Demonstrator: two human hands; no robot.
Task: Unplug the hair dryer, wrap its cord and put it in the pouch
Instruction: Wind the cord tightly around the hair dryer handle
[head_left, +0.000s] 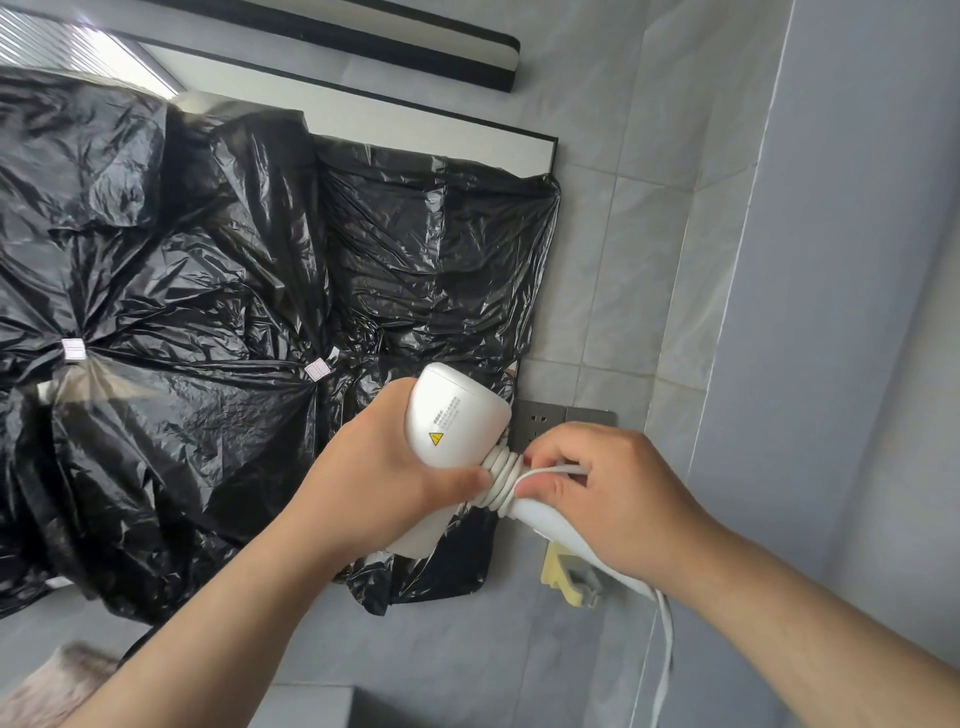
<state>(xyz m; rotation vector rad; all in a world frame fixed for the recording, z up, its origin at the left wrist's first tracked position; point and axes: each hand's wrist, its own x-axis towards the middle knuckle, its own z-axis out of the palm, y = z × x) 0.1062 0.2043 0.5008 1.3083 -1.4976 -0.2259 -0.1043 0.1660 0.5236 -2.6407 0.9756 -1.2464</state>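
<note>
While the cord (501, 480) is being wound round the neck of the hair dryer (457, 415), I note the white unit is held in the air in front of the tiled wall (649, 234), just before the grey wall socket (540, 418) and the mirror draped in black plastic sheeting (234, 312). My left hand (384, 483) is closed round the barrel, thumb pressing the lowest coils. My right hand (613, 499) is closed on the cord, pinching the running strand against the handle. Several turns sit tight and side by side; the free length hangs off past the right wrist. No pouch is in view.

Assessment: the body looks light, rigid and smooth, so liable to slip; hold is best kept on the barrel. The cord appears pliable but springy, so I judge the coils would loosen if the thumb lifts. I cannot see the plug.
</note>
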